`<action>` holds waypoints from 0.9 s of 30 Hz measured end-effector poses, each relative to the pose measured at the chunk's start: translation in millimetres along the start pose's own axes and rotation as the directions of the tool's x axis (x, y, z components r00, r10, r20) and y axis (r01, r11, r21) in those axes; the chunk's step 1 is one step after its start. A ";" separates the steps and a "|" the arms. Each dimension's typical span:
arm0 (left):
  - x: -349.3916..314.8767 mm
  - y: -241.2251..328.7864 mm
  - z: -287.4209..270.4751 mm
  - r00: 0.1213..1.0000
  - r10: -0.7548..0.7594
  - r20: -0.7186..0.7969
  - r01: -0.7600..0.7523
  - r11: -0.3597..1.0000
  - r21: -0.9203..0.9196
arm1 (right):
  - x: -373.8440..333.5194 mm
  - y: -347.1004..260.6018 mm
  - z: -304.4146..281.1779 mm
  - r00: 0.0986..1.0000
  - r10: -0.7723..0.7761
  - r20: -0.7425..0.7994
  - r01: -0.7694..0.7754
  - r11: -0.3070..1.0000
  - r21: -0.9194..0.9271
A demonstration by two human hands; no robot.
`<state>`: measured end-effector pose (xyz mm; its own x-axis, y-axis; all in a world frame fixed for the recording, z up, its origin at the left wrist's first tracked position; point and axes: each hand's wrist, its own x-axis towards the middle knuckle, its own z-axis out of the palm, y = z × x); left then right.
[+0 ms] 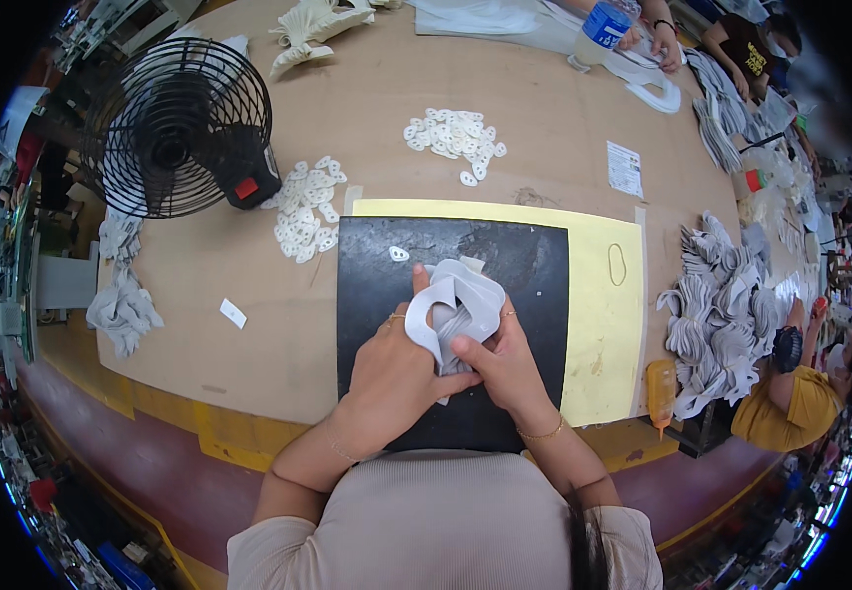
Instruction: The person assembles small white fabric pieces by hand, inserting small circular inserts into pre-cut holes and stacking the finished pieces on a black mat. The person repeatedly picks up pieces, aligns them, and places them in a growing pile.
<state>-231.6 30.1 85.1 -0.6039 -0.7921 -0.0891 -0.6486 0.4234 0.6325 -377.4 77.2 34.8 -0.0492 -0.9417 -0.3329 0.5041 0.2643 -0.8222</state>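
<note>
Both my hands are closed around a bundle of light grey, curved, flat pieces [480, 307], which look like cut shoe parts. My left hand [394, 356] grips its left side, with a finger reaching up along the edge. From the right, my right hand [508, 366] holds it, the thumb lying over the stacked layers in the middle. The bundle is above a black mat [454, 238]. On the mat, just beyond my left hand, lies a small white oval piece with holes [398, 254]. The underside of the bundle is hidden.
A black fan [172, 147] stands at far left. Small white pieces lie in two piles [453, 138]. Grey bundles [716, 310] are heaped at right beside an orange bottle [660, 393]. Yellow paper [603, 334] lies under the mat. Another person's hand [664, 44] works at far right.
</note>
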 end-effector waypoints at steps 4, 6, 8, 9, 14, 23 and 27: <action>2.8 -3.6 1.6 1.000 -0.002 0.007 0.001 0.990 0.140 | 3.0 6.9 1.7 0.992 -0.096 0.081 0.092 0.994 0.060; 5.4 -12.3 7.8 0.998 0.043 0.043 -0.054 0.955 0.293 | 4.4 10.8 6.3 0.991 -0.111 0.073 0.107 0.993 0.057; 5.0 -6.1 3.6 0.995 -0.046 0.091 0.023 0.970 0.241 | 5.3 9.6 6.8 0.998 -0.047 0.029 0.045 0.997 0.061; 5.2 -1.2 -1.9 0.989 -0.090 0.116 0.064 0.974 0.217 | 6.4 9.1 6.6 1.000 -0.014 0.008 0.014 0.998 0.064; 4.1 -4.3 -27.2 0.973 -0.106 0.203 0.143 0.973 -0.180 | 8.2 -2.6 -10.1 0.990 0.140 -0.033 -0.131 0.972 0.194; 1.2 -44.0 7.8 0.957 -0.216 0.194 0.280 0.865 -0.416 | 23.1 -20.8 -38.7 0.860 -0.507 0.060 0.201 0.227 -0.953; -2.4 -55.1 6.3 0.966 -0.176 0.188 0.239 0.885 -0.400 | 13.9 -28.2 -32.0 0.873 -0.439 0.214 0.368 0.303 -0.879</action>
<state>-197.3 11.5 45.7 -0.5560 -0.7575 -0.3420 -0.5333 0.0095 0.8459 -419.8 63.4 38.6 -0.0800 -0.9823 0.1691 -0.6237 -0.0830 -0.7772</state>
